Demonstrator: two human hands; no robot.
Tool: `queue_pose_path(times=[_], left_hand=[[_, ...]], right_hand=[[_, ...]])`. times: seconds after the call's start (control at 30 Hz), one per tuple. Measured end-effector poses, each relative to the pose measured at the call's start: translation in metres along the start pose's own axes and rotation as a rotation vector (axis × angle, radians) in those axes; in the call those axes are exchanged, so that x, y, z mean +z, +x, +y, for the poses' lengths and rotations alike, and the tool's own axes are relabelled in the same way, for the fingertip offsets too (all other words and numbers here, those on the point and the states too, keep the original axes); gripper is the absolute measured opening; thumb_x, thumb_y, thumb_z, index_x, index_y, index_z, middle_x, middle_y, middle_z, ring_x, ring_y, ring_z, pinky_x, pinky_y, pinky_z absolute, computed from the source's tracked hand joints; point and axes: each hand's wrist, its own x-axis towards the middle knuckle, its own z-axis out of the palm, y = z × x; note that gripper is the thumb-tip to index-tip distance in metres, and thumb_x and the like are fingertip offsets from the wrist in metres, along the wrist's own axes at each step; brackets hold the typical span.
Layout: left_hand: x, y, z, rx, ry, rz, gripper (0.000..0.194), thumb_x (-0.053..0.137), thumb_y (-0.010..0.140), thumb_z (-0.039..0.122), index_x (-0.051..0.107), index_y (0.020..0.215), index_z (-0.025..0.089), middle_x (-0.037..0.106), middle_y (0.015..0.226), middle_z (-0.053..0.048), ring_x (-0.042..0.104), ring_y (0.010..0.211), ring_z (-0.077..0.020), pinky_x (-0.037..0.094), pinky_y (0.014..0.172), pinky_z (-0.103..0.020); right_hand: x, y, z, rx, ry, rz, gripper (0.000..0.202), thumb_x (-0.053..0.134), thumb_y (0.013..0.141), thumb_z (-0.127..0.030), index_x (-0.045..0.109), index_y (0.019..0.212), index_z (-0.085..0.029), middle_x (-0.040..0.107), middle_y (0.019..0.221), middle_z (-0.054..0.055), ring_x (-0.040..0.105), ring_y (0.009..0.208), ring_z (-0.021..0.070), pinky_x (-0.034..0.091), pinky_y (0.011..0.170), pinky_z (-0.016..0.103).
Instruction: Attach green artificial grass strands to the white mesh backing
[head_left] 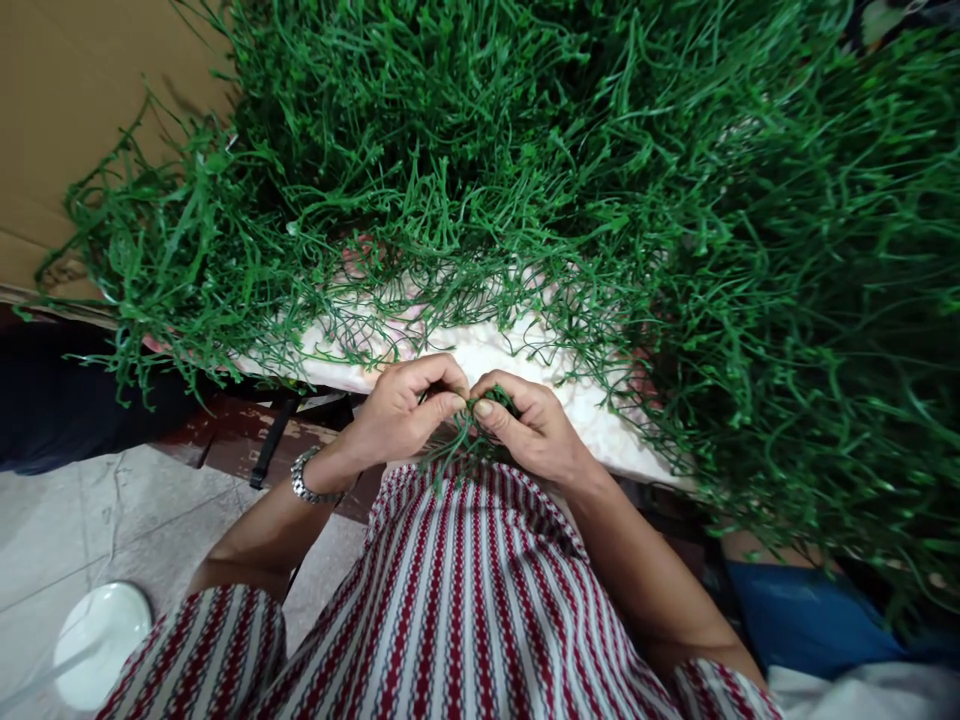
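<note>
Green plastic-looking stems (465,440) hang between my two hands, just over the front edge of the table. My left hand (409,405), with a metal watch on the wrist, pinches them between thumb and forefinger. Fingers curled, my right hand (529,420) grips a small bunch of the same stems, thumb on top. The fingertips of both hands nearly meet. Beyond them a large tangled heap of green stems (465,130) covers most of the pale, patterned tabletop cloth (480,350).
Brown cardboard (90,120) stands at the upper left. A dark-clothed part of a person (67,400) shows at the left edge. On the tiled floor is a round white object (103,640). Something blue (810,620) lies at the lower right.
</note>
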Motion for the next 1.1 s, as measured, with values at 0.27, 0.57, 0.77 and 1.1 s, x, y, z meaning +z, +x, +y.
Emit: queue_pose_path(times=[0.27, 0.57, 0.77, 1.1], left_hand=[[0.004, -0.003, -0.005, -0.038, -0.051, 0.051, 0.002, 0.055, 0.076, 0.014, 0.055, 0.074, 0.015, 0.054, 0.068, 0.002, 0.050, 0.064, -0.0091, 0.040, 0.061, -0.020], [0.010, -0.006, -0.004, -0.022, 0.185, 0.122, 0.008, 0.053, 0.073, 0.010, 0.055, 0.077, 0.016, 0.052, 0.064, 0.003, 0.042, 0.054, -0.0075, 0.034, 0.051, -0.019], [0.006, -0.003, 0.008, 0.065, 0.350, 0.048, 0.008, 0.052, 0.073, 0.009, 0.056, 0.075, 0.016, 0.051, 0.060, 0.005, 0.039, 0.049, -0.0065, 0.033, 0.050, -0.019], [0.005, 0.003, 0.007, 0.068, 0.400, -0.013, 0.005, 0.055, 0.076, 0.011, 0.055, 0.074, 0.016, 0.053, 0.063, 0.005, 0.040, 0.052, -0.0068, 0.033, 0.053, -0.020]], right_hand=[[0.004, 0.001, -0.001, -0.015, -0.068, 0.073, 0.027, 0.044, 0.090, -0.038, 0.051, 0.078, -0.015, 0.046, 0.061, -0.002, 0.040, 0.057, 0.0086, 0.033, 0.053, 0.019], [0.003, 0.000, 0.000, 0.024, 0.051, 0.047, 0.028, 0.050, 0.086, -0.042, 0.051, 0.082, -0.015, 0.043, 0.064, -0.003, 0.037, 0.058, 0.0072, 0.030, 0.053, 0.018], [-0.004, 0.000, -0.008, -0.020, -0.130, 0.024, 0.015, 0.052, 0.083, -0.026, 0.048, 0.075, -0.015, 0.039, 0.063, -0.005, 0.035, 0.058, 0.0065, 0.030, 0.055, 0.018], [-0.010, -0.004, -0.008, -0.098, -0.391, 0.031, 0.005, 0.045, 0.085, -0.016, 0.050, 0.086, -0.016, 0.052, 0.066, -0.002, 0.045, 0.059, 0.0089, 0.033, 0.057, 0.020]])
